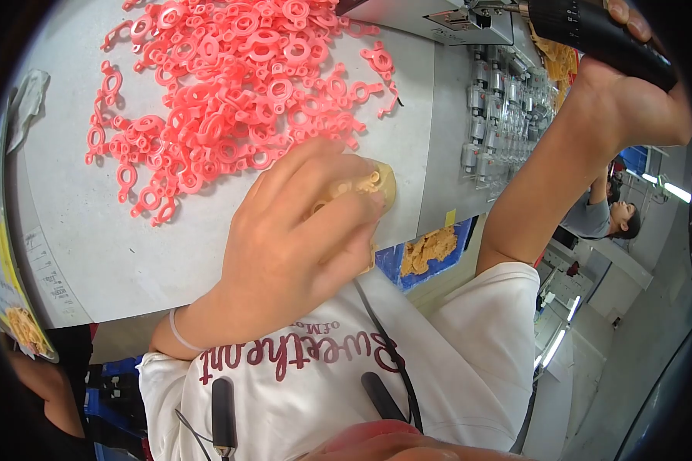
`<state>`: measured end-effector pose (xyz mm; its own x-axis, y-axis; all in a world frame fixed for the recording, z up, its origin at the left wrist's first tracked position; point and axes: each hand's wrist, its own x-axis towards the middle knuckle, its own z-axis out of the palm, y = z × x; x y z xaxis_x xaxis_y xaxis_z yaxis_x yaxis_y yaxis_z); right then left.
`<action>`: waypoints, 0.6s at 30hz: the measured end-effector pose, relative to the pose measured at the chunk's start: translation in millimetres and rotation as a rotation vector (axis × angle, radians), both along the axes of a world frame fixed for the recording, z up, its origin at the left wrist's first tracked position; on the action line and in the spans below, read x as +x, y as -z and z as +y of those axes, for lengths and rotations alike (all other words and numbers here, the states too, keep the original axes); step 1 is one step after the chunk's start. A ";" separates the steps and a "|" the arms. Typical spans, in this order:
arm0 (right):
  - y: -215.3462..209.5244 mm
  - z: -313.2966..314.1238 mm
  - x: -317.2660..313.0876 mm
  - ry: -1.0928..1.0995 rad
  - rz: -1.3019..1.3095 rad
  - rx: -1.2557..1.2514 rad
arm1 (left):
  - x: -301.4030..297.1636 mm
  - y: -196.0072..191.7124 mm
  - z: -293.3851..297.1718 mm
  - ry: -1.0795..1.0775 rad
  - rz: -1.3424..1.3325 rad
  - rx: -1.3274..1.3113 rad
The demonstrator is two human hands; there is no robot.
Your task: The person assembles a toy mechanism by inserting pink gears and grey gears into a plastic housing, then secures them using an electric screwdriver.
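Left hand [292,238]: closing over a cream-coloured plastic part [377,184], fingers curled around it and pressing it against the counter [92,253]; only the part's upper edge is showing past the fingertips.
Right hand [630,100]: raised at the upper right, gripping the black handle of a power screwdriver [592,27], fingers wrapping fully round it.
Cream part, location: lying on the grey counter, just below the lower right fringe of the pink pile.
Pink plastic ring pieces [231,84]: lying in a loose heap across the upper middle of the counter, some touching the left hand's knuckles.
Fixture row [492,115]: metal cylinders standing in lines to the right of the counter, under the screwdriver.
Blue bin [427,253]: sitting below the counter edge, holding more cream parts.
Grey cloth [23,104]: lying at the counter's far left edge.
Wrist: thin band showing on the left forearm.
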<state>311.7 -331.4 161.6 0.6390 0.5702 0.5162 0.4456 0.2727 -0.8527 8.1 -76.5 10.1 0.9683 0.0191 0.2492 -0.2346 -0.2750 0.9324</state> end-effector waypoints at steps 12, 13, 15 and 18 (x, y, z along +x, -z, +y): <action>11.0 -3.0 33.2 -0.010 0.084 0.003 | 0.3 4.7 -1.1 -0.038 -0.054 0.019; 10.3 -5.0 38.2 -0.011 0.090 0.003 | 0.0 4.3 -0.6 -0.037 -0.054 0.019; 10.2 -2.1 39.1 -0.017 0.102 0.004 | -1.0 2.8 0.4 -0.006 -0.004 0.000; 13.3 16.0 26.8 -0.029 0.121 0.007 | 0.2 5.8 -2.3 -0.052 -0.068 0.015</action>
